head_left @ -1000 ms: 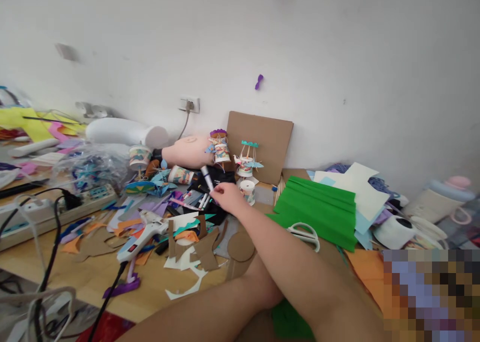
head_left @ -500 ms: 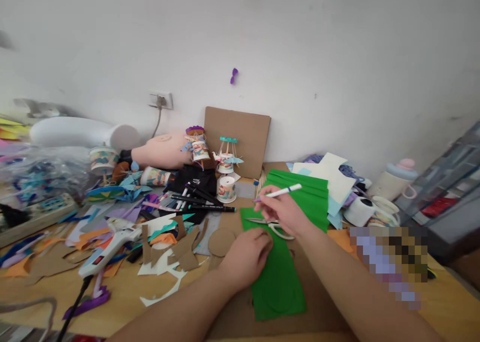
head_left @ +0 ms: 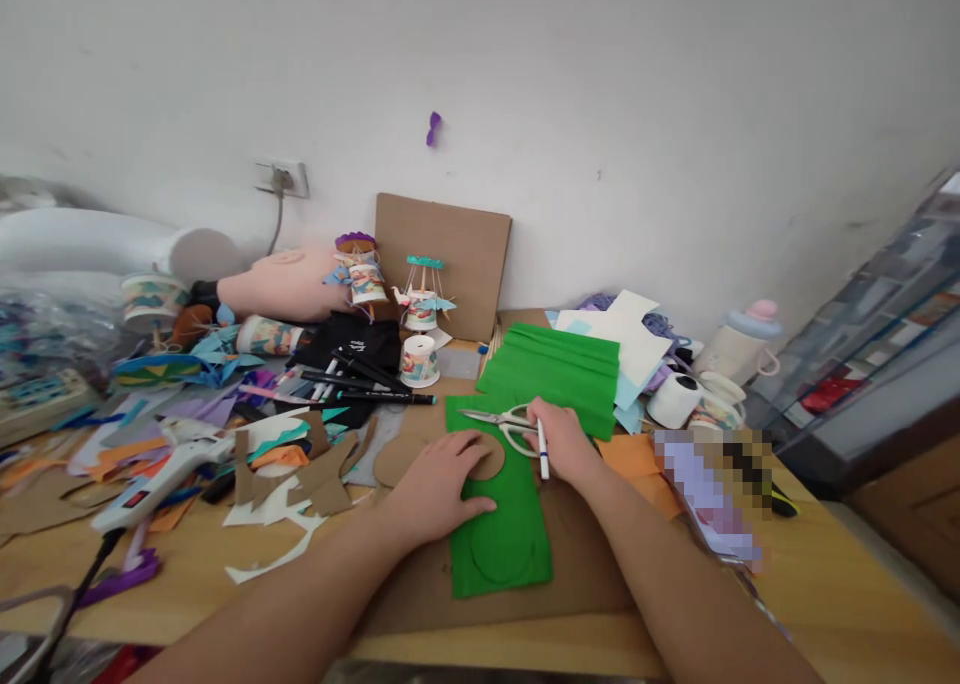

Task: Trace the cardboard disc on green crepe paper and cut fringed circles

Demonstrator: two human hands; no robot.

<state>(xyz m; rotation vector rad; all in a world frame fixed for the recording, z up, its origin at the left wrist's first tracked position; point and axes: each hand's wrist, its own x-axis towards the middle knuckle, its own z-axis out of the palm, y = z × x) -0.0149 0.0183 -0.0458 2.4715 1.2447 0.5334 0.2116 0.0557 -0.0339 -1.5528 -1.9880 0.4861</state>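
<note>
My left hand (head_left: 442,479) lies with fingers stretched out and thumb apart over a brown cardboard disc (head_left: 491,456) and a green crepe paper strip (head_left: 495,524). A drawn round outline shows on the strip's near end. My right hand (head_left: 564,439) is closed around a white marker (head_left: 543,452), whose near end points down toward me. Its fingertips are at the handle loops of the scissors (head_left: 512,426), which lie across the strip with the blades to the left. Whether they grip the handle, I cannot tell. Another cardboard disc (head_left: 394,456) lies left of the strip.
A cardboard sheet (head_left: 585,574) lies under the strip; folded green crepe paper (head_left: 559,364) is behind it. On the left are a glue gun (head_left: 154,484), paper scraps and black markers (head_left: 375,398). Small paper-cup carousels (head_left: 424,309) stand at the back; a bottle (head_left: 739,339) is right.
My left hand has gone from curled to spread, with the cardboard disc now showing under it. My right hand has lowered to the scissors handles, and the marker has swung to point toward me.
</note>
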